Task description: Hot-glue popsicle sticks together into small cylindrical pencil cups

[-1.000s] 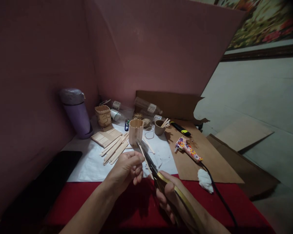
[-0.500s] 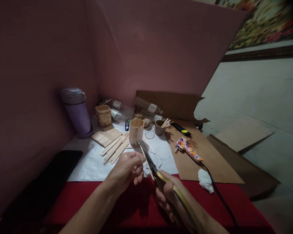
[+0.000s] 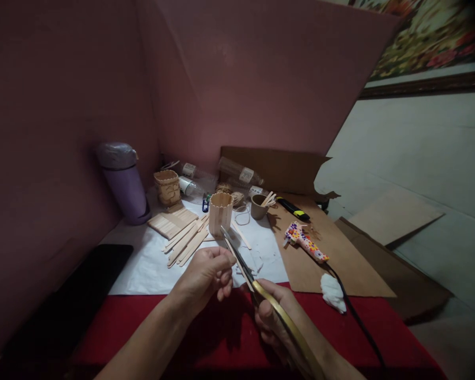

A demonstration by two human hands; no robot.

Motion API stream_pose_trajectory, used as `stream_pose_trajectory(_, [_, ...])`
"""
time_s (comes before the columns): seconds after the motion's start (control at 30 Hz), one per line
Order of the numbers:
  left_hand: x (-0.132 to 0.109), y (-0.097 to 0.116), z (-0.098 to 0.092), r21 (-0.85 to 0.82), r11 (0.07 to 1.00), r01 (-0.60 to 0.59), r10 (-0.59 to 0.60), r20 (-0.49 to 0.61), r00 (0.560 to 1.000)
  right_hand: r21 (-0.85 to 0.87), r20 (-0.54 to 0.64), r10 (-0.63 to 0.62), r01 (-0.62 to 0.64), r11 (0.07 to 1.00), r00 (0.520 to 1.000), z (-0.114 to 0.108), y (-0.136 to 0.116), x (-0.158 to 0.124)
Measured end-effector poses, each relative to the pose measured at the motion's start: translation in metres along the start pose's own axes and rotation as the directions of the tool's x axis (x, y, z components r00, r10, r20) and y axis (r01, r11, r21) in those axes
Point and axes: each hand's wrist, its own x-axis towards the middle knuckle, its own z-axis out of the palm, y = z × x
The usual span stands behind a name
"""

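My left hand (image 3: 209,270) is closed in a pinch on a narrow pale wooden craft stick (image 3: 247,279), which slants down toward my right hand. My right hand (image 3: 279,311) grips scissors (image 3: 283,315) with gold-coloured handles. Their dark blades point up and left, lying along the stick close to my left fingertips. Beyond the blade tips stands a round cup made of upright craft sticks (image 3: 220,215). Loose craft sticks (image 3: 188,244) lie fanned out on the white sheet (image 3: 142,269), left of the cup.
A banded bundle of sticks (image 3: 173,221), a small woven basket (image 3: 167,188) and a purple tumbler (image 3: 127,192) stand left. Plastic bottles (image 3: 239,171) lie behind. At right are a small pot (image 3: 258,208), box cutter (image 3: 293,208), patterned glue gun (image 3: 305,241) and white wad (image 3: 333,293).
The scissor blades have come closer together along the stick, and my right fingers have drawn in around the handles. My left hand has hardly moved.
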Motion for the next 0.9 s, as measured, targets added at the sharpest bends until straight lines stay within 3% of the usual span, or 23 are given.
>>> stream_pose_trajectory(0.37, [0.001, 0.001, 0.001, -0.013, 1.000, -0.009, 0.009, -0.017, 1.000, 0.001, -0.016, 0.048, -0.048, 0.999, 0.999, 0.000, -0.005, -0.001])
stream_pose_trajectory(0.63, [0.000, 0.001, 0.001, 0.001, 1.000, -0.005, 0.005, 0.005, 1.000, -0.104, 0.046, -0.049, 0.054, 0.993, 0.998, -0.008, 0.001, -0.002])
stream_pose_trajectory(0.9, [-0.003, 0.003, 0.001, 0.013, 1.000, 0.008, -0.008, 0.035, 0.999, -0.094, 0.033, -0.053, 0.056, 0.994, 0.998, -0.006, -0.002, -0.005])
